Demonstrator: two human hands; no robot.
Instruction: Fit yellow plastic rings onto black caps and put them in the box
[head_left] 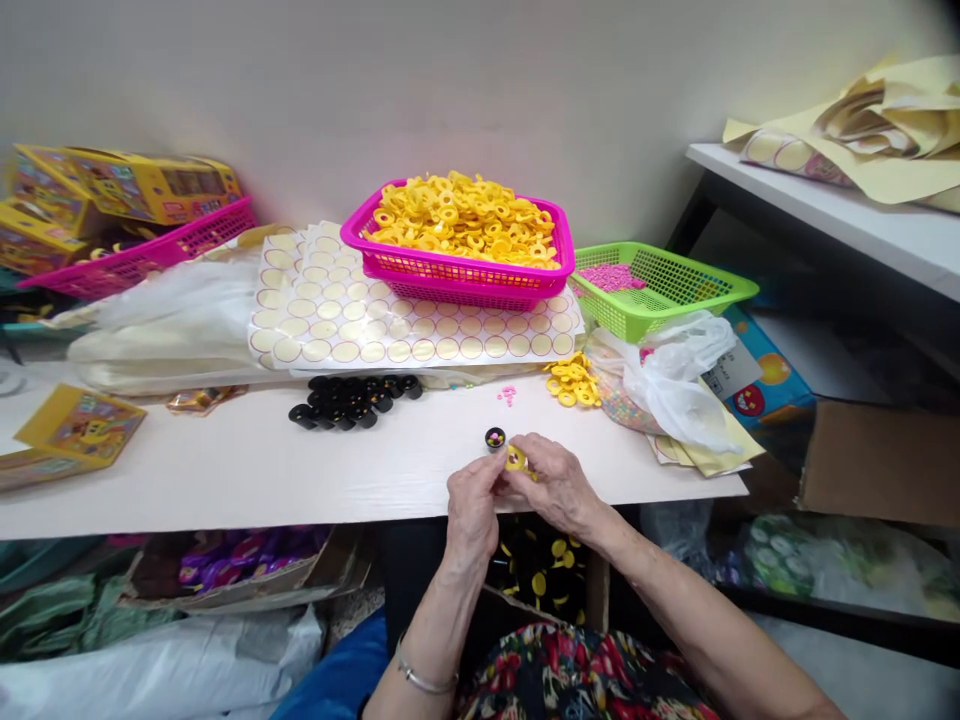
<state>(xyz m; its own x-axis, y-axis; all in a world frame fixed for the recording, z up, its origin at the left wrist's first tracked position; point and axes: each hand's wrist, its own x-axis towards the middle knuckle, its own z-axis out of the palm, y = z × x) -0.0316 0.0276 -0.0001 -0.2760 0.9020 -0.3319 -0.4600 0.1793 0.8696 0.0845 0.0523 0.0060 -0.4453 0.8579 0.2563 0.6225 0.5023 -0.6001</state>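
My left hand (475, 497) and my right hand (553, 482) meet near the table's front edge, fingers closed together on a small round yellow plastic piece (515, 458) with a hole in its middle. Just beyond my fingertips stands a small black cup (495, 438) with tiny coloured bits inside. Farther back lie a few pink beads (508, 395). To the right is a loose pile of yellow ring pieces (573, 380). Many black cups (352, 402) stand grouped to the left. Below the table edge, an open box (598, 590) holds black pieces with yellow tops.
A pink basket (457, 270) full of yellow pieces rests on sticker sheets (300, 345) at the back. Right of it are a green basket (660, 290) with pink beads and a plastic bag (667, 370). A yellow printed box (90, 430) lies at left.
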